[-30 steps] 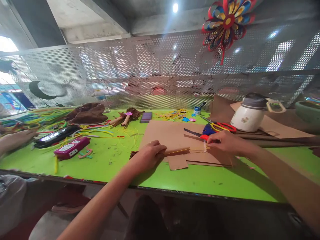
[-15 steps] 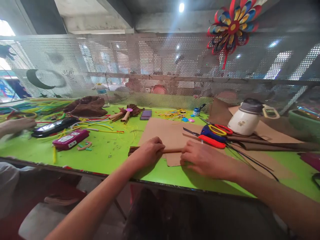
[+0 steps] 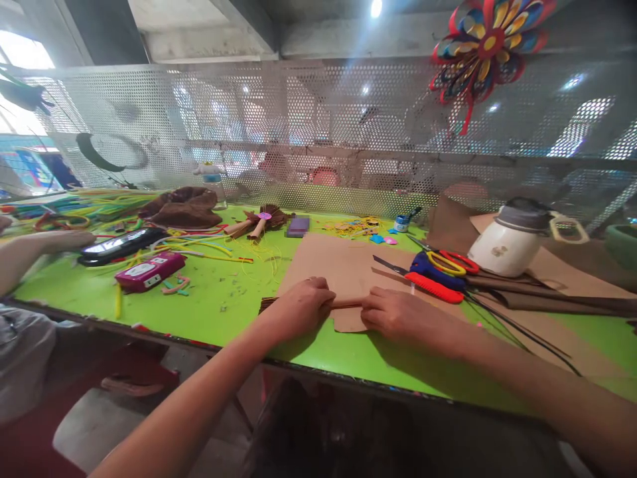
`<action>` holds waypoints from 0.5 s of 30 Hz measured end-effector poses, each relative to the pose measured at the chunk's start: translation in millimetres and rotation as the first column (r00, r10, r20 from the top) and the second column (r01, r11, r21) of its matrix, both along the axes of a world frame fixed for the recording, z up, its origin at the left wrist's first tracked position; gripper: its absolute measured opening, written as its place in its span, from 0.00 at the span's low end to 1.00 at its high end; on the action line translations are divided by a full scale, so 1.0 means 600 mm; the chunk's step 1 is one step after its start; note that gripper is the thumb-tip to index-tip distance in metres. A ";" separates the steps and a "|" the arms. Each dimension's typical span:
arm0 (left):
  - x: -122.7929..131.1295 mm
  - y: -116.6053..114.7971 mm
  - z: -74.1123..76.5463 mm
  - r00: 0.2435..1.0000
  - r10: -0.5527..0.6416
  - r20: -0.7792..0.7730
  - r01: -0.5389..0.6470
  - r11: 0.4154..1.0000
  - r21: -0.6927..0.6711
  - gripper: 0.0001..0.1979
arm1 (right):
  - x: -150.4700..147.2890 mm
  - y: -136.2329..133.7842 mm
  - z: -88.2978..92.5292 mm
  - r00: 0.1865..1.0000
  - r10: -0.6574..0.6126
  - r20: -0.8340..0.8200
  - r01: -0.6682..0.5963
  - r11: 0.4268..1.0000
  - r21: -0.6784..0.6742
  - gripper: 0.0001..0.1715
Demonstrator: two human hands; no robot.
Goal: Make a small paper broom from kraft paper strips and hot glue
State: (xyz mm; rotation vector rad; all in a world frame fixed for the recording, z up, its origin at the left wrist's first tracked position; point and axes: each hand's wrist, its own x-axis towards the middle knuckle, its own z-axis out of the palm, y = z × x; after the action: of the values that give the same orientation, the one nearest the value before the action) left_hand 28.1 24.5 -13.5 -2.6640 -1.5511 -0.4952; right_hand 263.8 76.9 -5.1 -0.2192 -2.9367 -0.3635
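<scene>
A thin roll of brown paper (image 3: 347, 303) lies across a larger brown sheet near the table's front edge. My left hand (image 3: 311, 302) is closed round its left part, fingers curled over the top. Out past that wrist sticks a dark fringed paper end (image 3: 267, 305); whether it belongs to the roll is hidden by the hand. The right end is pinched by my right hand (image 3: 391, 311), its fingertips pressed down on the paper. Behind both hands spreads the flat brown sheet (image 3: 328, 259), and a smaller flap shows in front of the roll.
A utility knife with a red handle (image 3: 434, 287), blade out, lies beside my right hand with scissors (image 3: 450, 263). Behind them stands a white bottle (image 3: 506, 245). At left are a purple box (image 3: 150, 271), a black case (image 3: 122, 247) and a co-worker's arm (image 3: 40, 251).
The view has turned slightly left, so everything sits a little further right. Both hands remain on the paper roll, with only slight finger movement visible.
</scene>
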 end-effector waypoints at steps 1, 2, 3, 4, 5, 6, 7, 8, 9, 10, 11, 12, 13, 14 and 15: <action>-0.001 0.001 0.001 1.000 -0.006 0.009 0.006 1.000 -0.005 0.12 | 0.001 0.002 -0.007 0.999 -0.009 -0.032 0.008 1.000 -0.025 0.10; -0.003 0.002 0.002 1.000 -0.014 0.019 0.014 1.000 -0.014 0.11 | 0.003 0.005 -0.014 0.997 -0.021 -0.069 0.017 0.998 -0.057 0.10; -0.004 0.004 0.003 0.999 -0.022 0.028 0.023 0.999 -0.026 0.11 | 0.004 0.006 -0.021 0.994 -0.033 -0.107 0.023 0.995 -0.094 0.11; -0.006 0.005 0.005 0.999 -0.030 0.034 0.032 0.999 -0.039 0.11 | 0.005 0.008 -0.026 0.988 -0.046 -0.145 0.027 0.991 -0.133 0.11; -0.008 0.007 0.006 0.999 -0.036 0.038 0.038 0.998 -0.051 0.11 | 0.007 0.010 -0.030 0.982 -0.057 -0.181 0.025 0.985 -0.173 0.12; -0.009 0.008 0.006 0.998 -0.038 0.041 0.041 0.997 -0.060 0.11 | 0.007 0.011 -0.033 0.974 -0.069 -0.214 0.022 0.976 -0.217 0.12; -0.010 0.009 0.007 0.998 -0.039 0.043 0.042 0.997 -0.064 0.11 | 0.007 0.012 -0.034 0.966 -0.082 -0.243 0.015 0.965 -0.263 0.12; -0.011 0.010 0.007 0.998 -0.040 0.045 0.043 0.997 -0.065 0.11 | 0.007 0.014 -0.034 0.957 -0.095 -0.275 0.006 0.951 -0.309 0.12; -0.012 0.010 0.006 0.998 -0.040 0.049 0.043 0.997 -0.063 0.11 | 0.006 0.015 -0.033 0.945 -0.111 -0.309 -0.005 0.937 -0.350 0.11; -0.013 0.010 0.006 0.998 -0.042 0.055 0.045 0.997 -0.059 0.11 | 0.004 0.017 -0.031 0.931 -0.126 -0.344 -0.018 0.923 -0.384 0.11; -0.013 0.010 0.005 0.997 -0.044 0.062 0.048 0.997 -0.055 0.11 | 0.001 0.018 -0.028 0.916 -0.140 -0.376 -0.030 0.911 -0.412 0.10; -0.013 0.010 0.004 0.996 -0.049 0.069 0.053 0.997 -0.052 0.11 | -0.001 0.021 -0.024 0.901 -0.152 -0.406 -0.042 0.902 -0.430 0.10; -0.014 0.010 0.003 0.996 -0.055 0.076 0.059 0.997 -0.051 0.11 | -0.004 0.023 -0.021 0.887 -0.170 -0.429 -0.045 0.893 -0.447 0.09; -0.015 0.011 0.002 0.995 -0.059 0.083 0.063 0.997 -0.050 0.11 | -0.007 0.026 -0.018 0.876 -0.200 -0.440 -0.034 0.882 -0.470 0.08; -0.015 0.013 0.001 0.994 -0.063 0.087 0.068 0.996 -0.050 0.12 | -0.010 0.029 -0.016 0.867 -0.242 -0.436 -0.010 0.866 -0.500 0.08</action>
State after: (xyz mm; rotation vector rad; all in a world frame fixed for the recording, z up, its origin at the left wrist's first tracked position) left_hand 18.9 32.1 -12.8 -2.7760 -1.5228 -0.5870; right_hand 257.7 94.4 -14.7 -0.4839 -2.4502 0.3902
